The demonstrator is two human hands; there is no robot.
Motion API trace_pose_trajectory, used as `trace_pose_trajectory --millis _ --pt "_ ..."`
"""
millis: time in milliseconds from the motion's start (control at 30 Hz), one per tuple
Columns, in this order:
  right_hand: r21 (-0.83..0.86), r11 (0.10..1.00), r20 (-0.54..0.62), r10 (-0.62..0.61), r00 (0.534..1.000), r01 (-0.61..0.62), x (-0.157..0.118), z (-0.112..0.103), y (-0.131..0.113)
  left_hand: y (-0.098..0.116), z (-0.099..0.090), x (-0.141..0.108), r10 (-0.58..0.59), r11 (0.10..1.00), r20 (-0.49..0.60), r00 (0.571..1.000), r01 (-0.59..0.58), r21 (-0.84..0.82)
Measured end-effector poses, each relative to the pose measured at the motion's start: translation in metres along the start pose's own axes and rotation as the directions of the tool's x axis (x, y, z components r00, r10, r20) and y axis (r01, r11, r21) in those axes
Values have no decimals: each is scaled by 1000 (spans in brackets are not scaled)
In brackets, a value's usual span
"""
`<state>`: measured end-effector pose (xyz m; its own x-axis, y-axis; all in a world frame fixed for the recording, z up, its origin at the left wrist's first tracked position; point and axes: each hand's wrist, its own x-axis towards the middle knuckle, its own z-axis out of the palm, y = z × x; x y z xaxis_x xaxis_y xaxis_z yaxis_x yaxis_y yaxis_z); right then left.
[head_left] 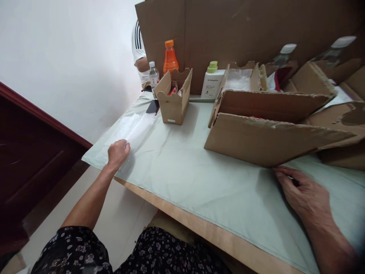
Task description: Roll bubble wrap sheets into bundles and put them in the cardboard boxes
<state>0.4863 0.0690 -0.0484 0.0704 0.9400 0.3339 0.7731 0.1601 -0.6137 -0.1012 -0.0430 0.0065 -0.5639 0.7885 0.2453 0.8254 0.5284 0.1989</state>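
My left hand (118, 154) is closed at the near edge of a sheet of clear bubble wrap (122, 127), which lies flat at the table's left end. Its fingertips pinch the plastic. On the right, my right hand (306, 196) rests low over the table, with thumb and fingers drawn together. Those fingertips meet the bottom edge of a large open cardboard box (242, 137). Whatever they may hold is hidden. A red item shows only in part inside that box.
A small cardboard box (172, 108) holds red items. Behind it stand an orange bottle (170, 61) and a clear bottle (154, 74). A white bottle with green cap (212, 82) is near a tall cardboard panel (228, 30). A dark flat object (152, 107) lies left. Another person's sleeve (138, 40) shows behind.
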Motion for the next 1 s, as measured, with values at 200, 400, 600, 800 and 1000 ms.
trace_pose_trajectory --millis 200,400,600,800,1000 --pt "0 1000 6 4 1000 -4 -1 0 4 9 4 -10 71 986 103 992 -54 -160" --pt "5 999 -4 -36 999 36 -2 3 11 -4 0 3 17 933 151 988 39 -359" --pt "21 996 6 -84 996 83 -2 3 13 -18 -1 18 -96 804 172 980 178 -567" --pt "7 997 -2 -79 997 79 -2 2 11 -33 -18 55 -241 754 -7 970 183 -631" --pt "-7 996 1 -88 996 88 -1 3 12 -50 -45 67 -242 876 -308 920 71 -477"
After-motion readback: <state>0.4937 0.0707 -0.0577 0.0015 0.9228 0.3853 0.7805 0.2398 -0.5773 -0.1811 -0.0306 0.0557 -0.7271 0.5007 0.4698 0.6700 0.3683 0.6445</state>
